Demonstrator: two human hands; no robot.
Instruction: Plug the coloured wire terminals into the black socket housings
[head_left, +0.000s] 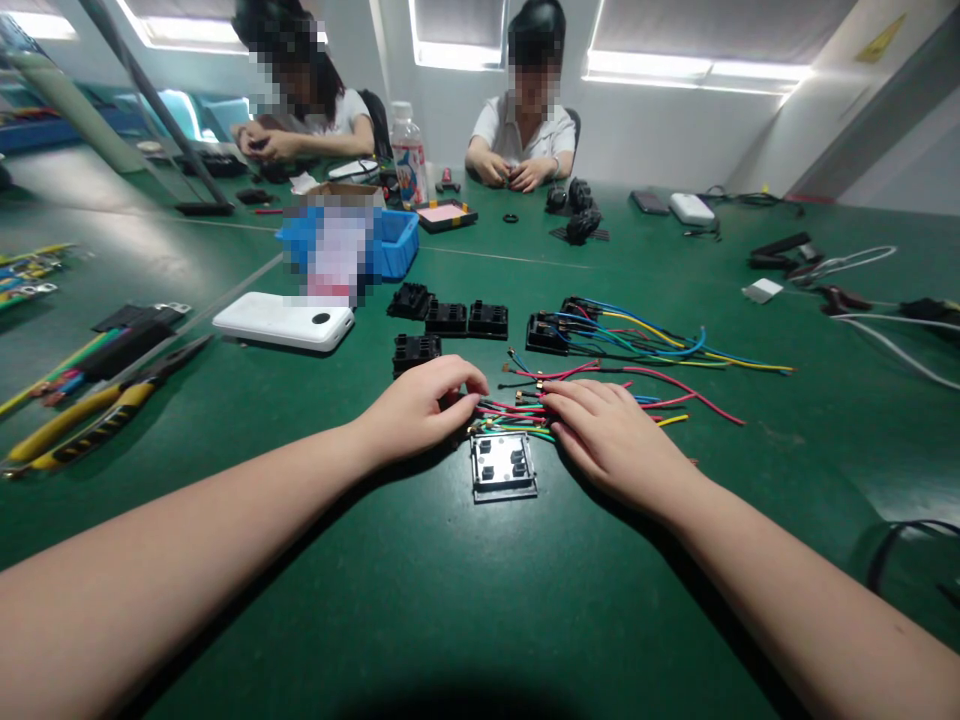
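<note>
touching loose wires (pixel 517 412) with right hand (pixel 609 425), fingers together, and left hand (pixel 414 408) curled — any pinch unclear — seemingly part-done, with wired modules (pixel 546 335) at one o'clock, still-unwired modules (pixel 446 320) at eleven.

Bare forearms (pixel 240 525) are stretched forward, the left hand (pixel 420 405) loosely curled, the right hand (pixel 615 430) held flatter, palm down.

Dimmish room, window strips (pixel 645 68) blown out at back. Glare on desk (pixel 420 610) left, dark shadows under forearms (pixel 247 515). Edges stretched, smeary; central wires (pixel 514 410) fairly crisp.
</note>
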